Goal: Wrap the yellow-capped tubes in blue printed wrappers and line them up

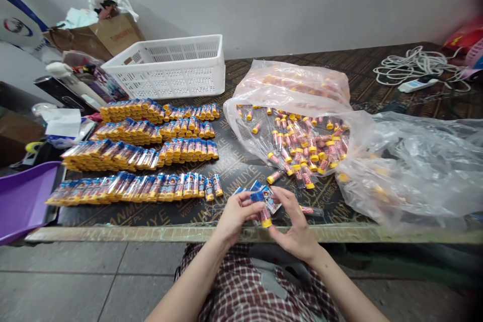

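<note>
The tube [265, 217] is lying above the near edge of the bench [234, 166], around the middle of that edge, its yellow cap tilting down toward the person. The fingers of the left hand [234, 215] are closing together on its blue upper part. The fingers of the right hand [296, 231] are curving and standing apart, the thumb pointing at the yellow cap; whether it is touching the cap, I cannot tell. Printed packets [272, 199] are lying just beyond the tube, between the hands, and a loose tube [311, 210] is resting just beyond the right hand.

Bare bench top is showing between the hands and the rows of capped tubes [143, 188], which are filling the left part, the nearest row running close to the near edge. A plastic bag [294, 80] is lying open beyond the hands, unwrapped tubes [298, 143] spilling from its mouth; crumpled plastic [415, 171] is covering the right part up to the near edge. A white crate [169, 70] is standing near the far edge, left of the bag.
</note>
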The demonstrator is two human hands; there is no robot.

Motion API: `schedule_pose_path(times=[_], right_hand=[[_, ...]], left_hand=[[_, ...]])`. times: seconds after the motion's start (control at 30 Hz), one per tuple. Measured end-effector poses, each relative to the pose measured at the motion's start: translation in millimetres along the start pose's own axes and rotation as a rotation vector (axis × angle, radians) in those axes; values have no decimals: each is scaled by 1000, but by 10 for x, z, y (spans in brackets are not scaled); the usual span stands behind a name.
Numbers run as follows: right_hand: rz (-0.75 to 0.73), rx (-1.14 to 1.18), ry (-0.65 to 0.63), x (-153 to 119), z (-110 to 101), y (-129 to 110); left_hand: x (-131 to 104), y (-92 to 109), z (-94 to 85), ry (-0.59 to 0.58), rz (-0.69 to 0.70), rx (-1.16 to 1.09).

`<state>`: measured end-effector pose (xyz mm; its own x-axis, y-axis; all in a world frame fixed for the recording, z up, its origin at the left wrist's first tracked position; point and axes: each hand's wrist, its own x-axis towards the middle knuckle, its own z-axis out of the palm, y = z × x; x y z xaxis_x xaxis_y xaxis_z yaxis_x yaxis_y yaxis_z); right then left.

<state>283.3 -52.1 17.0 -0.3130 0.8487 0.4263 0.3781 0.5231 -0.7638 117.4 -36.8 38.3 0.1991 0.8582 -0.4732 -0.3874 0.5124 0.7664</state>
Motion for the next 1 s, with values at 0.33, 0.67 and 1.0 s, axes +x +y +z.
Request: schedule_pose_path(times=[0.33, 0.67, 1.0], right_hand=[[-17, 147, -179, -17, -35, 28], [48, 285, -97, -21, -4, 35], [24, 320, -73, -17, 37, 28]], left_hand=[[-78, -13, 85, -84, -68, 99], [-89, -42, 127, -44, -72, 76], [-88, -51, 126, -25, -51, 85]])
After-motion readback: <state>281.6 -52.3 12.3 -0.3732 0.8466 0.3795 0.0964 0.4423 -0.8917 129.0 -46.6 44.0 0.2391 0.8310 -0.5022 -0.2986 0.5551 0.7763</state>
